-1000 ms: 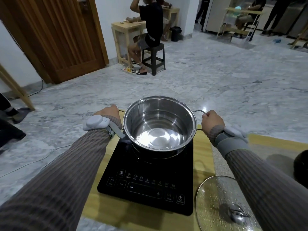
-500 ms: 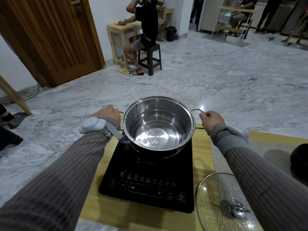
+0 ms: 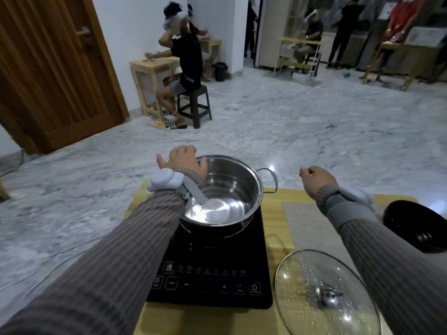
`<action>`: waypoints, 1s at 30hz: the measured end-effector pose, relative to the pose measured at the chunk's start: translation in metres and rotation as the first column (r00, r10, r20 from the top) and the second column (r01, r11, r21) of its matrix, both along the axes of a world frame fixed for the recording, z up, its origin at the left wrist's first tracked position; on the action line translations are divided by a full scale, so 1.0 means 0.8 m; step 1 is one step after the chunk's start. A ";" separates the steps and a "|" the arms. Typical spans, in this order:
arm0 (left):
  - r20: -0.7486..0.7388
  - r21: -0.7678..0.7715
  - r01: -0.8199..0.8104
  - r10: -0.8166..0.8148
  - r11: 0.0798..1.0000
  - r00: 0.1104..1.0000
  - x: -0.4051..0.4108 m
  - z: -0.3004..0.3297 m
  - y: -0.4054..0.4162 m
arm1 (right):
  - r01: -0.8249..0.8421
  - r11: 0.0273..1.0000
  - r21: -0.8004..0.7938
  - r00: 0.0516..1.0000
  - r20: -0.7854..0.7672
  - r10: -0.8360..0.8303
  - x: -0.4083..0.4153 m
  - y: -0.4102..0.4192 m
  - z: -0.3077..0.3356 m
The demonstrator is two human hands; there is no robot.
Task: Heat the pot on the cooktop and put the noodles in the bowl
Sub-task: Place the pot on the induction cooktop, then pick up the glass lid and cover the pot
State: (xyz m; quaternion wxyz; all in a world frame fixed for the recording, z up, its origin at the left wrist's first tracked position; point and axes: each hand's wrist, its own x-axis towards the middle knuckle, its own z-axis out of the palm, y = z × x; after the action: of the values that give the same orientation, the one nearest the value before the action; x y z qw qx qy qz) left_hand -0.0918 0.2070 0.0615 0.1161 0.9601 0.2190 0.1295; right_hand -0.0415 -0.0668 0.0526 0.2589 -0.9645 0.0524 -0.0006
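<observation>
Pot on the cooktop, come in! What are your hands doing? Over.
Left hand on steel pot rim, grip unclear. Right hand loosely curled, off the handle. Pot on induction cooktop. Glass lid off, beside it.

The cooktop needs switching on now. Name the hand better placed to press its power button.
Right. The right hand hangs free, nearer the power button on the black induction cooktop; the left hand rests at the steel pot rim.
</observation>
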 end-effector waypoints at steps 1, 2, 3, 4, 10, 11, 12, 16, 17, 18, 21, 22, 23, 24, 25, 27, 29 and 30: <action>0.003 -0.002 0.027 -0.027 1.000 1.000 0.000 0.002 -0.010 | 0.008 1.000 -0.009 1.000 -0.006 -0.008 -0.004 -0.006 0.003; 0.009 -0.004 0.053 -0.053 0.999 0.999 0.000 0.003 -0.020 | 0.011 1.000 -0.019 1.000 -0.008 -0.012 -0.008 -0.012 0.006; 0.015 -0.004 0.075 -0.075 0.997 0.997 -0.001 0.004 -0.031 | 0.017 1.000 -0.024 1.000 -0.012 -0.017 -0.012 -0.018 0.009; 0.018 0.003 0.098 -0.098 0.995 0.995 -0.002 0.004 -0.041 | 0.027 0.999 -0.023 1.000 -0.013 -0.027 -0.015 -0.024 0.011; 0.004 0.013 0.241 -0.241 0.971 0.971 -0.011 0.004 -0.104 | 0.060 0.998 0.010 0.998 -0.010 -0.060 -0.032 -0.067 0.014; -0.008 0.006 0.261 -0.261 0.965 0.965 -0.014 0.003 -0.115 | 0.063 0.998 0.016 0.998 -0.012 -0.063 -0.037 -0.075 0.014; -0.018 0.000 0.279 -0.279 0.960 0.960 -0.017 0.002 -0.125 | 0.065 0.998 0.024 0.998 -0.016 -0.065 -0.042 -0.082 0.013; -0.022 0.001 0.345 -0.345 0.939 0.938 -0.039 -0.005 -0.167 | 0.052 0.998 0.038 0.998 -0.047 -0.050 -0.067 -0.109 0.007; -0.031 0.008 0.358 -0.358 0.934 0.933 -0.044 -0.008 -0.176 | 0.046 0.998 0.035 0.998 -0.054 -0.044 -0.075 -0.115 0.005; -0.036 0.018 0.367 -0.367 0.930 0.930 -0.050 -0.011 -0.188 | 0.040 0.999 0.032 0.997 -0.068 -0.037 -0.083 -0.124 0.002; 0.001 0.026 0.428 -0.428 0.903 0.904 -0.069 -0.018 -0.217 | 0.013 1.000 0.027 0.992 -0.125 -0.009 -0.098 -0.143 -0.009; 0.022 0.015 0.472 -0.473 0.881 0.881 -0.076 -0.022 -0.227 | 0.005 1.000 0.027 0.990 -0.142 -0.001 -0.103 -0.150 -0.014; 0.046 0.004 0.522 -0.521 0.853 0.852 -0.080 -0.027 -0.232 | -0.002 1.000 0.025 0.989 -0.150 0.006 -0.106 -0.150 -0.018; 0.055 -0.010 0.568 -0.566 0.823 0.822 -0.086 -0.033 -0.240 | -0.001 1.000 0.028 0.988 -0.157 0.005 -0.111 -0.152 -0.022; 0.054 -0.031 0.603 -0.601 0.797 0.798 -0.092 -0.040 -0.249 | -0.002 1.000 0.026 0.987 -0.161 0.006 -0.116 -0.155 -0.025; 0.032 -0.091 0.636 -0.636 0.766 0.771 -0.103 -0.057 -0.265 | -0.025 0.999 0.028 0.982 -0.185 0.030 -0.126 -0.157 -0.034; -0.006 -0.147 0.631 -0.638 0.762 0.770 -0.113 -0.076 -0.280 | -0.054 0.998 0.044 0.973 -0.222 0.062 -0.133 -0.157 -0.047; -0.033 -0.173 0.620 -0.634 0.765 0.773 -0.118 -0.086 -0.287 | -0.065 0.997 0.046 0.969 -0.238 0.074 -0.135 -0.156 -0.056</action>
State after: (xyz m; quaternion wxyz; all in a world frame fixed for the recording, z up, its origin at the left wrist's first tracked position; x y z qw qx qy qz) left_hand -0.1865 -0.0229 -0.0070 0.2157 0.9710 -0.1000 0.0231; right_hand -0.1497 -0.1916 0.0081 0.2686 -0.9537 0.0496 0.1256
